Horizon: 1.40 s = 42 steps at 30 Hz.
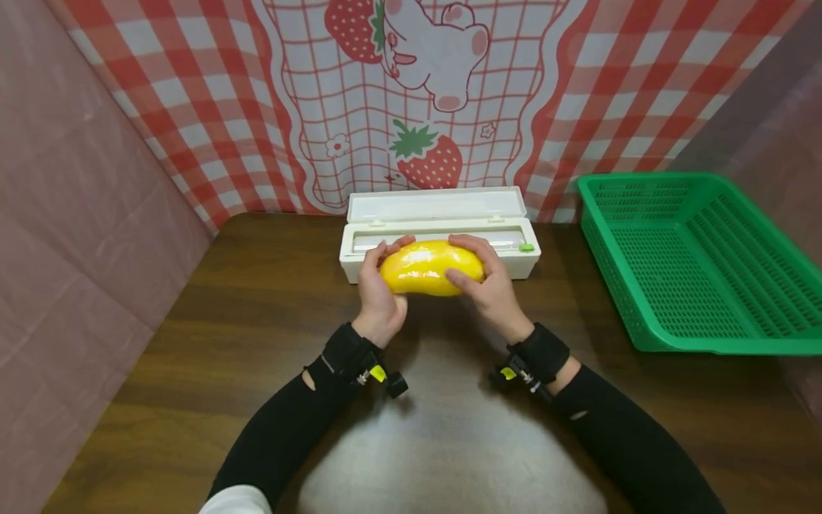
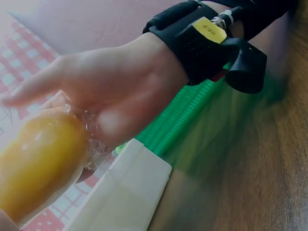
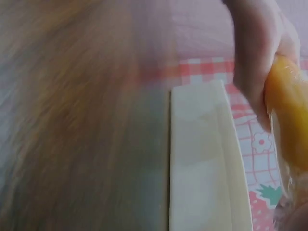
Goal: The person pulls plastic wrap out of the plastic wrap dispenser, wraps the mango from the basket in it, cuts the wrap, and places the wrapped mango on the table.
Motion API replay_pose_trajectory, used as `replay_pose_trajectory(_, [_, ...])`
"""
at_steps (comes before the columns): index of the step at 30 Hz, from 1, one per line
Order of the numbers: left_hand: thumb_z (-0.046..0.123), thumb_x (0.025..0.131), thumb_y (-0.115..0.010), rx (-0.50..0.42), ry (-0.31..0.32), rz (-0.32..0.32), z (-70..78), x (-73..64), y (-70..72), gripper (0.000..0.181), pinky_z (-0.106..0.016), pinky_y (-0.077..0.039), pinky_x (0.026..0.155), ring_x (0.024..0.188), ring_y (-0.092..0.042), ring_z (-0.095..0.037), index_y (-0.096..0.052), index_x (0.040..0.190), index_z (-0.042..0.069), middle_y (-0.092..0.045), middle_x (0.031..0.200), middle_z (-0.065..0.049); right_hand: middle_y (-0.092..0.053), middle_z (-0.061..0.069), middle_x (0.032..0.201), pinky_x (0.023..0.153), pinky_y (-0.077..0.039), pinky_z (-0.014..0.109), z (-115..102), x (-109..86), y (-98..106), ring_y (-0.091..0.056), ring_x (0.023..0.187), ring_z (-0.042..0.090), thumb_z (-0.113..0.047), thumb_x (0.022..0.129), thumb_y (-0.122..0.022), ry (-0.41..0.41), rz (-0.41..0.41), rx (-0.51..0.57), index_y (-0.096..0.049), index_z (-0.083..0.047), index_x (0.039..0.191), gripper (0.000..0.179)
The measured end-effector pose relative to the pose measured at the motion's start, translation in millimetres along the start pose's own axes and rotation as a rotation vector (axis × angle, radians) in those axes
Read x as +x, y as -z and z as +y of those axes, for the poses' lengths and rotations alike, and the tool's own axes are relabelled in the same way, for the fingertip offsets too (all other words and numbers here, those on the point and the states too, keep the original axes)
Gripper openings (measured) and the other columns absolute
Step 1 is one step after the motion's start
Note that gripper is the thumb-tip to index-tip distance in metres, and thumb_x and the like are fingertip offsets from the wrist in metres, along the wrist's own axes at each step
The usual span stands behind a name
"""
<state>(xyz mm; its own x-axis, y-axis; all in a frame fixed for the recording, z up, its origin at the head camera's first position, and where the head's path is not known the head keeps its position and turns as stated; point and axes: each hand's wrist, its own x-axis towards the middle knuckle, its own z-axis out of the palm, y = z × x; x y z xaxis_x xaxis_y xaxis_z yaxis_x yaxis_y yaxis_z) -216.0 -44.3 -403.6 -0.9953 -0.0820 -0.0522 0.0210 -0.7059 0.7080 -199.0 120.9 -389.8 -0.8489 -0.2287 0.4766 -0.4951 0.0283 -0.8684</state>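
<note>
Both hands hold a plump yellow mango [image 1: 430, 268] sideways, raised in front of a white cling film dispenser [image 1: 439, 268]. Shiny clear film [image 2: 94, 144] covers the fruit and bunches at its right end, beside the right palm. My left hand [image 1: 380, 293] grips the left end, its fingertips at the top edge. At the other end, my right hand [image 1: 494, 289] has its thumb across the front and its fingers over the top. The right wrist view also shows the left hand [image 3: 262, 53] around the mango's far end.
The dispenser's lid [image 1: 437, 205] stands raised, with a small green slider [image 1: 526, 248] at the right of its front part. A green plastic basket [image 1: 616, 285] sits on the right of the wooden table [image 1: 257, 285]. Behind hangs a red-and-white checked cloth [image 1: 218, 107].
</note>
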Motion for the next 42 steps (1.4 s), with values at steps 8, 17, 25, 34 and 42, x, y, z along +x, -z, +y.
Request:
replay_pose_trajectory(8, [0.035,0.090,-0.047,-0.029,-0.031,0.019,-5.2,0.9,-3.2,0.025,-0.039,-0.037,0.094,0.111,-0.049,-0.029,-0.053,0.085,0.011,-0.058,0.117,-0.013,-0.040,0.016,0.133,0.093,-0.039,0.037,15.8,10.7,-11.2,-0.045,0.110,0.028,-0.044,0.097,-0.037,-0.349,0.266,0.587,-0.047,-0.002,0.126,0.052])
replay_pose_trajectory(17, [0.035,0.087,-0.049,-0.119,-0.051,0.031,-8.3,0.9,-8.2,0.025,-0.038,-0.038,0.094,0.111,-0.050,-0.029,-0.052,0.085,0.010,-0.059,0.113,-0.013,-0.039,0.017,0.136,0.098,-0.035,0.039,11.3,15.6,-22.3,-0.042,0.117,0.029,-0.034,0.091,-0.049,-0.382,0.401,1.099,-0.040,-0.002,0.125,0.048])
replay_pose_trajectory(25, [0.032,0.087,-0.047,-0.149,-0.061,0.052,-8.5,4.4,-10.3,0.023,-0.038,-0.039,0.092,0.110,-0.051,-0.029,-0.052,0.079,0.011,-0.060,0.108,-0.013,-0.040,0.016,0.135,0.097,-0.036,0.038,10.5,17.1,-29.4,-0.043,0.113,0.028,-0.033,0.090,-0.048,-0.368,0.455,1.117,-0.032,0.000,0.133,0.057])
replay_pose_trajectory(34, [0.036,0.089,-0.047,-0.094,-0.012,-0.010,-9.2,1.2,-5.5,0.026,-0.036,-0.039,0.094,0.111,-0.050,-0.029,-0.051,0.088,0.010,-0.057,0.116,-0.014,-0.036,0.015,0.138,0.095,-0.038,0.037,19.8,16.4,-22.7,-0.042,0.119,0.028,-0.030,0.097,-0.034,-0.452,0.499,1.112,-0.031,-0.001,0.134,0.047])
replay_pose_trajectory(42, [0.030,0.086,-0.059,0.190,-0.066,-0.347,1.2,-4.6,6.1,0.036,-0.034,-0.040,0.092,0.108,-0.048,-0.026,-0.046,0.113,0.010,-0.046,0.131,-0.014,-0.025,0.008,0.144,0.103,-0.026,0.035,28.5,3.4,-6.8,-0.035,0.121,0.022,-0.047,0.089,-0.051,-0.338,0.266,1.056,-0.010,-0.010,0.147,0.080])
